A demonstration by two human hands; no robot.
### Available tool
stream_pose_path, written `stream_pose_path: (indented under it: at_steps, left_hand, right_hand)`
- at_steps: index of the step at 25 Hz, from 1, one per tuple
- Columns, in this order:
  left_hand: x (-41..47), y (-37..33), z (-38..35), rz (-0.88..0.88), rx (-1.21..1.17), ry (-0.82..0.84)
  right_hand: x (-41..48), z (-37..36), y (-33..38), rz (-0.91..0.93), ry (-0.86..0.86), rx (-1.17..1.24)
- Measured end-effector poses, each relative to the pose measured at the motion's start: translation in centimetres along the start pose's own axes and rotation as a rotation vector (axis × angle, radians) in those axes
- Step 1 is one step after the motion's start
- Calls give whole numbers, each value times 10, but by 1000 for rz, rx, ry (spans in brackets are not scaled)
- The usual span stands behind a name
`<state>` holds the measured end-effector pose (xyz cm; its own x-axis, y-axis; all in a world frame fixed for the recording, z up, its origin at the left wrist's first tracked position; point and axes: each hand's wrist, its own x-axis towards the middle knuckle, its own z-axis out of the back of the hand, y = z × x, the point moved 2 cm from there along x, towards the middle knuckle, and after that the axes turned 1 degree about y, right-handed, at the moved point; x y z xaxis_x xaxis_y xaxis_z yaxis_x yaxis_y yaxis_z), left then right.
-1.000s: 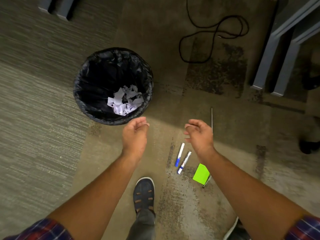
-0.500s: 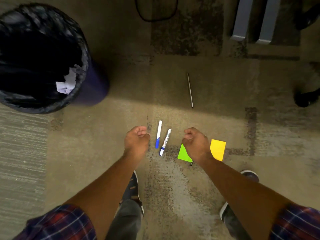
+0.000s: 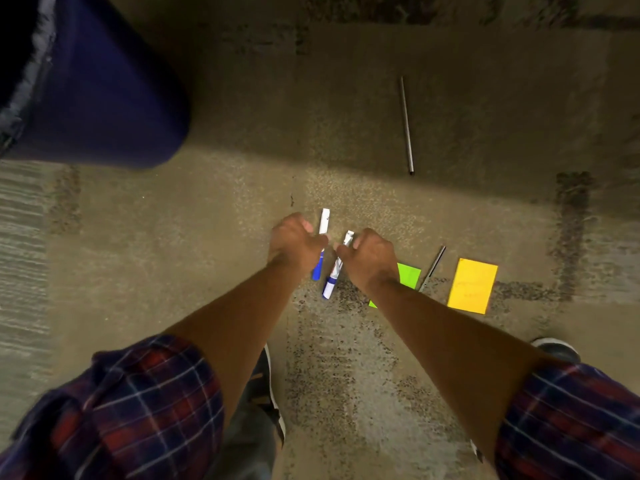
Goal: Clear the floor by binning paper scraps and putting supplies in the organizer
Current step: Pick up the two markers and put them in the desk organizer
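Note:
Two white markers with blue caps lie side by side on the carpet. My left hand (image 3: 294,242) is curled over the middle of the left marker (image 3: 324,221). The fingertips of my right hand (image 3: 370,258) touch the upper part of the right marker (image 3: 330,284). Both markers still lie flat, and the fingers hide whether either one is gripped. To the right lie a green sticky note (image 3: 410,274), partly under my right wrist, a thin dark pen (image 3: 433,266) and a yellow sticky note (image 3: 472,285).
The dark blue bin (image 3: 104,98) with a black liner stands at the upper left; its inside is out of view. A thin metal rod (image 3: 406,126) lies farther out on the carpet. My shoes (image 3: 268,393) are below my arms.
The view has dropped closer to the floor and shifted right, so the bin slid toward the left edge. Both hands went down from above the floor onto the two markers.

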<state>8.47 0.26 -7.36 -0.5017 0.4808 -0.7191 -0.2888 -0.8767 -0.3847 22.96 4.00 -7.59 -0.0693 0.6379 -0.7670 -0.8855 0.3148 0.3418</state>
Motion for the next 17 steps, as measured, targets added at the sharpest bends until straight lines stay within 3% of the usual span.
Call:
stream_pose_path:
  at_steps: [4,7,11,14,17]
  left_hand:
    - [3,-4,-11,-125,231,93]
    - [0,8,-2,-115,243,116]
    - [-23,22,23,-7,-21,121]
    - [-55,12,51,48,-348,157]
    - [-91,-13,83,23,-529,218]
  right_hand:
    - [12,-19,0,16,-42,-69]
    - [4,-18,1,27,-60,-38]
    - [-20,7,5,15,-70,155]
    - [-45,41,17,51,-74,276]
    - [-72,81,39,67,-49,378]
